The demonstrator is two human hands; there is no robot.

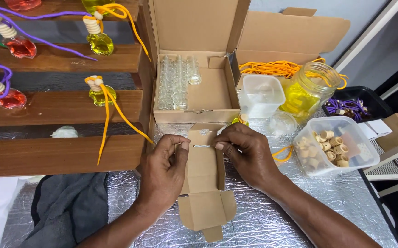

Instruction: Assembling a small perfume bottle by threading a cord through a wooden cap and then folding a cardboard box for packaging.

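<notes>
A small brown cardboard carton (204, 183) lies flat on the silver foil table (300, 206), its flaps spread at both ends. My left hand (164, 167) grips its left edge, thumb and fingers pinched near the top. My right hand (245, 154) pinches the right edge at the same height. A small bottle with yellow liquid and a wooden cap (241, 120) peeks out just behind my right hand, with an orange cord (281, 154) trailing to the right of that hand.
An open cardboard box (208, 92) holds several empty glass bottles (176, 80). Right of it stand a white plastic tub (259, 94), a jar of yellow liquid (309, 89) and a container of wooden caps (332, 147). A wooden stepped rack (56, 108) at left carries filled bottles.
</notes>
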